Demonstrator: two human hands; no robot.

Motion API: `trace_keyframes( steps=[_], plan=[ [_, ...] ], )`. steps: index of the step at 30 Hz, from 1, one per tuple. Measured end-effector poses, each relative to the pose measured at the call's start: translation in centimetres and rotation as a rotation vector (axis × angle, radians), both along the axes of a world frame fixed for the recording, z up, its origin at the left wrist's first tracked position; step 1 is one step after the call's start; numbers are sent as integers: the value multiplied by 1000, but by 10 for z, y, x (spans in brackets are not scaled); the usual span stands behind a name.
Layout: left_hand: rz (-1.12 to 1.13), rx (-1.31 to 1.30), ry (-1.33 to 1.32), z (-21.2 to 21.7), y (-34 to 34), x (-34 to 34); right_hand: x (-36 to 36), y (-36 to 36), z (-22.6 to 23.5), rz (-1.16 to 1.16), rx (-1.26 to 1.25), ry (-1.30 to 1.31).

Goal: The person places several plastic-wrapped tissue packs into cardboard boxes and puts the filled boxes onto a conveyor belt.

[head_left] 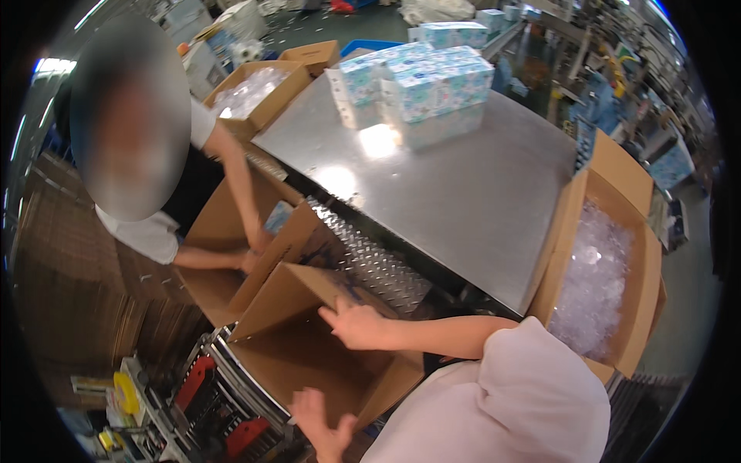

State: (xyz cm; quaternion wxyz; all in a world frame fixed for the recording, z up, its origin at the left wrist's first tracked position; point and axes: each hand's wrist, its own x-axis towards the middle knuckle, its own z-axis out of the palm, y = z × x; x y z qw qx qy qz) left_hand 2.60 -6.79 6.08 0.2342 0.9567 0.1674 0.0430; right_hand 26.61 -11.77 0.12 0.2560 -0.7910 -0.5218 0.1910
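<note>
An open cardboard box (266, 351) stands in front of me, its inside bare brown where it shows. My right hand (355, 324) reaches over it from the right, fingers stretched out by the far wall; whether they touch the cardboard I cannot tell. Low in the picture, my left hand (318, 424) is held at the box's near side, fingers apart and thumb out, with nothing in it. Just beyond, a co-worker has both hands (251, 251) inside a second cardboard box (204, 282), where a blue-patterned pack (279, 217) partly shows.
Blue floral packs (440, 81) stand on a metal table (463, 201). Cartons of clear plastic sit to the right (590, 285) and far left (251, 89). Stacked flat cardboard (69, 278) lies at the left. A roller machine with red parts (247, 437) stands below left.
</note>
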Motion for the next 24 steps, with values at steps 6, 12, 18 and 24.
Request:
trace_keyframes(
  steps=[6,12,18,24],
  plan=[
    [776,-394,-416,-76,11,-4,69,-20,-5,197,-96,192],
    [839,-222,-357,-95,18,-6,175,-68,-169,171,102,540],
    [804,-297,-242,-93,29,-9,63,-18,-75,-57,-817,-173],
    [993,-671,47,-111,52,-25,98,-15,-148,85,-388,331]
  ],
)
